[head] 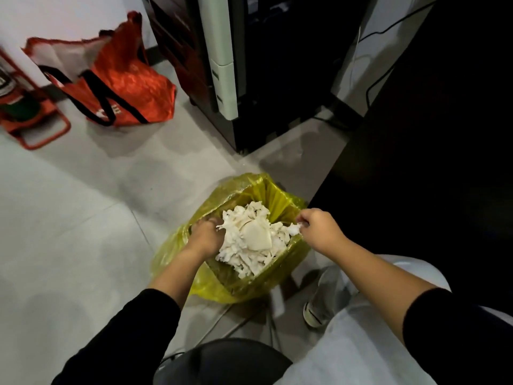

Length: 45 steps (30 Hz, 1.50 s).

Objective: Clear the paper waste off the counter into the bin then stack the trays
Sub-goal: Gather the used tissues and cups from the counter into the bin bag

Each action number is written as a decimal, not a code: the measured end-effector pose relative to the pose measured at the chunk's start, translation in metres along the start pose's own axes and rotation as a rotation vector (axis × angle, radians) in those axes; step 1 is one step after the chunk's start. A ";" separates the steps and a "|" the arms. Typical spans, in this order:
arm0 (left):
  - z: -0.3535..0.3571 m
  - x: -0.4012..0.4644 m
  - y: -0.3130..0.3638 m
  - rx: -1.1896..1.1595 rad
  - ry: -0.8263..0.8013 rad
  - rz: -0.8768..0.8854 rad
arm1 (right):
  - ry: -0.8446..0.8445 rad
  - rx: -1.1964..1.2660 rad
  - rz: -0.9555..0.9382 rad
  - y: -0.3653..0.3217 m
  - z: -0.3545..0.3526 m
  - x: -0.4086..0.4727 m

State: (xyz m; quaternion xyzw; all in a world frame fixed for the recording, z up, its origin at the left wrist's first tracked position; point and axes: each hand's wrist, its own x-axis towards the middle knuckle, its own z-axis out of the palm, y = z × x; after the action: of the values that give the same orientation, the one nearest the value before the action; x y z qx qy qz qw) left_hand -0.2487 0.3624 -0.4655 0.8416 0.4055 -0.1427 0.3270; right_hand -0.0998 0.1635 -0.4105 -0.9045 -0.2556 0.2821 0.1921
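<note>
Currently both my hands are over the bin (283, 262): left hand (204, 236) grips the paper wad (249, 240), right hand (319, 229) pinches its far edge, likely to stuff it in. Trays not in view.

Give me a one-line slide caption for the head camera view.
Both hands, left hand and right hand, push white paper waste into a yellow-lined bin.

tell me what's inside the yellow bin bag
A heap of crumpled white paper waste fills the yellow bin bag; both hands are at it. Anything beneath the heap is covered.
</note>
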 end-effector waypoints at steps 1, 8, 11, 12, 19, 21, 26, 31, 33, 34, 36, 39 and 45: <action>0.000 -0.002 -0.001 -0.006 0.008 0.010 | -0.023 0.011 -0.007 -0.006 0.003 0.000; -0.018 -0.028 0.008 -0.041 0.090 0.107 | -0.152 -0.045 -0.147 -0.033 -0.003 -0.016; -0.032 -0.042 0.024 -0.095 0.131 0.143 | -0.073 -0.070 -0.200 -0.038 -0.023 -0.030; -0.037 -0.046 0.031 -0.107 0.146 0.179 | -0.041 -0.071 -0.224 -0.040 -0.032 -0.035; -0.079 -0.102 0.128 -0.244 0.335 0.562 | 0.258 -0.128 -0.458 -0.046 -0.118 -0.085; -0.089 -0.124 0.161 -0.286 0.398 0.694 | 0.362 -0.154 -0.505 -0.043 -0.148 -0.106; -0.109 -0.188 0.250 -0.314 0.471 1.008 | 0.641 -0.200 -0.564 -0.026 -0.232 -0.171; -0.104 -0.250 0.350 -0.317 0.429 1.267 | 0.946 -0.226 -0.512 0.014 -0.317 -0.236; -0.096 -0.267 0.392 -0.288 0.386 1.384 | 1.021 -0.230 -0.444 0.039 -0.347 -0.256; -0.091 -0.272 0.414 -0.263 0.362 1.435 | 1.049 -0.223 -0.404 0.053 -0.360 -0.264; -0.078 -0.275 0.456 -0.191 0.312 1.489 | 1.081 -0.202 -0.311 0.084 -0.381 -0.275; -0.053 -0.265 0.518 -0.049 0.229 1.478 | 1.087 -0.158 -0.122 0.136 -0.405 -0.282; -0.006 -0.219 0.628 0.207 0.165 1.344 | 1.041 -0.076 0.166 0.222 -0.439 -0.266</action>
State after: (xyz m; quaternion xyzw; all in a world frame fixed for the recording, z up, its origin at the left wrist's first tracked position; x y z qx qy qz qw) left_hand 0.1003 -0.0503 -0.0773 0.9455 -0.1972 0.1180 0.2307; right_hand 0.0569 -0.2541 -0.0732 -0.9485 -0.0640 -0.1995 0.2376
